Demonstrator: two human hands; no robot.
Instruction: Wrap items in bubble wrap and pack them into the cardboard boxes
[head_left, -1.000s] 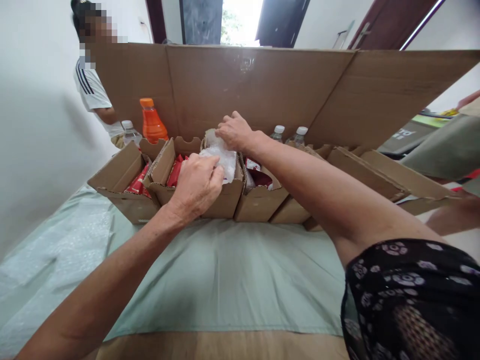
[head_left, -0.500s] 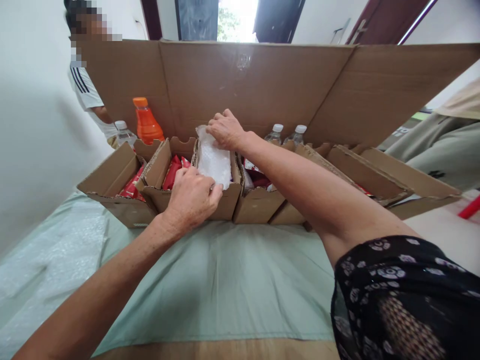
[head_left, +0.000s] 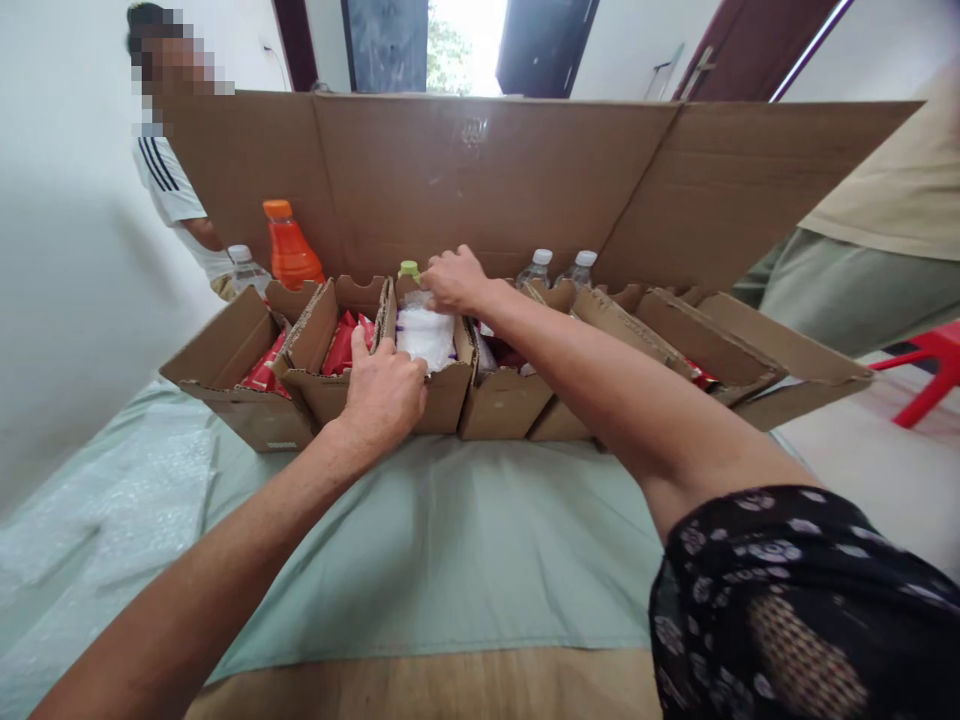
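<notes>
A piece of bubble wrap point(head_left: 426, 335) lies inside an open cardboard box point(head_left: 444, 400), third from the left in a row. My left hand point(head_left: 384, 392) is closed at the front edge of this box, its fingertips on the near end of the wrap. Over the back of the same box, my right hand point(head_left: 455, 280) has curled fingers at the far end of the wrap; its fingertips are partly hidden. A light green bottle cap point(head_left: 409, 270) shows just behind the wrap. Red packets point(head_left: 346, 345) fill part of the box to the left.
Open boxes continue on both sides, before a tall cardboard panel point(head_left: 495, 180). An orange bottle point(head_left: 292, 250) and clear bottles point(head_left: 537, 268) stand behind. More bubble wrap point(head_left: 135, 500) lies on the green cloth point(head_left: 450, 540). A person point(head_left: 176, 200) stands left, another right, near a red stool point(head_left: 930, 370).
The bubble wrap has gone down into the box, and the green cap has come into sight behind it. My right hand has lowered slightly; my left hand remains at the front edge.
</notes>
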